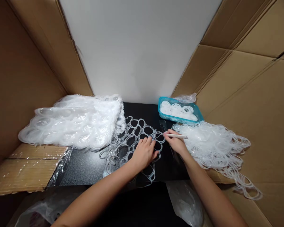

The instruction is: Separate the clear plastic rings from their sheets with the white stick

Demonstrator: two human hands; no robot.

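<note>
A clear plastic sheet of joined rings (130, 138) lies flat on the black table (85, 167). My left hand (143, 154) presses down on the sheet's right part, fingers spread over the rings. My right hand (176, 143) grips a thin white pen-like tool (176, 136). The tool's tip touches a ring at the sheet's right edge, just beyond my left fingertips.
A thick stack of ring sheets (73, 121) fills the left. A teal basket (180, 118) holding loose clear rings sits at the back right. A tangled heap of ring scrap (217, 145) spreads on the right. Cardboard walls (251, 78) enclose both sides. A plastic bag (186, 201) lies near my right forearm.
</note>
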